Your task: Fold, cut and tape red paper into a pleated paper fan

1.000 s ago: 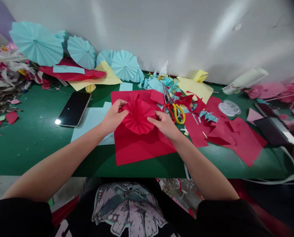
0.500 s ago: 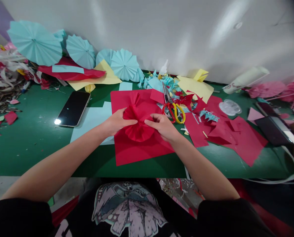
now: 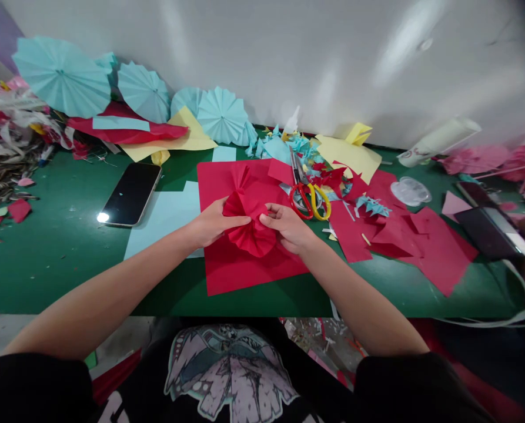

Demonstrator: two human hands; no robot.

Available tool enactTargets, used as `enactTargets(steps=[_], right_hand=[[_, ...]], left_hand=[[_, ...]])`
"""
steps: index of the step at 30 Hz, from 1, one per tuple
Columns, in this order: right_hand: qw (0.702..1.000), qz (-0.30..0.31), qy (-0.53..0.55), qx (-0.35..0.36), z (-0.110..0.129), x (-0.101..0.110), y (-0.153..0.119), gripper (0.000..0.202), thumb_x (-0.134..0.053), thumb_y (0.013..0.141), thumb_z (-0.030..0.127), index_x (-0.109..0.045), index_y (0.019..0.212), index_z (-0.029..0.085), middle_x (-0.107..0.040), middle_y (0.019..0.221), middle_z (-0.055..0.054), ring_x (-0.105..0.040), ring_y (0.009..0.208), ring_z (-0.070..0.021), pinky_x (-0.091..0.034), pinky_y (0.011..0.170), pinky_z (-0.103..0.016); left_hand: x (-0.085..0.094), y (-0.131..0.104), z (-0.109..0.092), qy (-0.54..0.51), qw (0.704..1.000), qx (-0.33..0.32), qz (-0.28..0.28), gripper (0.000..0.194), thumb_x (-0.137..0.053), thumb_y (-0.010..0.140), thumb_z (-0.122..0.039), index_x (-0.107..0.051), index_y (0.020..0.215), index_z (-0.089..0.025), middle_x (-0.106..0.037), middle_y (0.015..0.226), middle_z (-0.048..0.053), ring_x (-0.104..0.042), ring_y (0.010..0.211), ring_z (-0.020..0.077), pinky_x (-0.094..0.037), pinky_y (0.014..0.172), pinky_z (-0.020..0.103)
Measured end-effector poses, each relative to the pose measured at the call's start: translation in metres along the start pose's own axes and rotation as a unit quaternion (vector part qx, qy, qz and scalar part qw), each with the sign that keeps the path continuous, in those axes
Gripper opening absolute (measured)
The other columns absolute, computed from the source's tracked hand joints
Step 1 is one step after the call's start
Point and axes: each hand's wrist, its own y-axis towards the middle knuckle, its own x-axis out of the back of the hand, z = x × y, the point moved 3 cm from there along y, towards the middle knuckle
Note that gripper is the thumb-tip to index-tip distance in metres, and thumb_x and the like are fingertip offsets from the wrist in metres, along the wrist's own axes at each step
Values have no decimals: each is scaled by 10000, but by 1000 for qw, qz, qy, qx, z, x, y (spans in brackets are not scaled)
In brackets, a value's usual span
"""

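Now that both thumbs (image 3: 240, 221) have come in from the rim, the left hand (image 3: 213, 224) and right hand (image 3: 290, 229) pinch the rosette (image 3: 251, 242) near its middle, apparently gathering its pleats. It is over the red sheet (image 3: 229, 275), between the phone (image 3: 132, 194) and scissors (image 3: 312, 200).
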Motion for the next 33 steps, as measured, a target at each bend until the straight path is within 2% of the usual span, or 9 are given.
enactTargets(steps=[3,8,12,14,20,24,28,33], right_hand=[[999,-17,-15,31,0,0,1,433,-825,449,386,-582,750,191,-620,707,35,-583,647,-93,-480,673,-251],[996,-35,-27,82,7,1,-1,394,-749,560,468,-552,779,208,-596,716,30,-575,667,-103,-471,660,-256],[996,-34,-42,65,11,2,-1,388,-748,562,419,-531,807,211,-563,693,43,-538,572,-85,-436,519,-227],[995,-35,-54,72,11,2,-1,371,-757,556,371,-547,810,201,-568,711,39,-537,577,-80,-430,508,-220],[990,-65,-54,110,11,5,-1,274,-741,577,319,-580,754,186,-586,706,34,-545,636,-80,-448,604,-231],[993,-79,-9,88,9,7,1,294,-765,547,303,-576,742,191,-582,679,45,-543,624,-74,-441,587,-218],[994,-69,57,69,6,6,4,357,-807,484,298,-555,714,195,-569,626,65,-533,572,-67,-443,553,-210],[992,-46,97,73,3,6,6,354,-818,499,301,-548,703,197,-569,633,70,-543,588,-66,-452,584,-219]], left_hand=[[-1,0,1,-5,1000,1,-5,359,-750,628,-229,-602,943,-141,-691,957,86,-652,898,223,-517,811,360],[4,3,-1,-33,996,-2,-77,299,-734,636,-220,-608,894,-135,-686,945,86,-653,877,224,-525,783,352],[9,5,-3,-55,988,-3,-144,247,-691,672,-198,-604,898,-149,-684,910,58,-658,834,200,-534,735,319],[10,5,-4,-68,983,-2,-168,214,-668,690,-184,-598,889,-146,-684,889,51,-658,804,183,-535,714,299],[9,5,-4,-78,985,-6,-156,187,-658,713,-204,-603,884,-156,-681,919,55,-655,829,190,-538,743,312],[8,5,-3,-85,988,-15,-127,209,-690,688,-203,-604,872,-154,-680,875,37,-653,806,175,-536,760,323],[4,4,-3,-104,988,-10,-116,248,-740,612,-160,-604,818,-143,-679,796,10,-653,750,151,-538,765,328],[1,3,-5,-70,991,-34,-113,319,-795,518,-136,-605,774,-144,-680,763,13,-656,744,173,-534,753,330]])
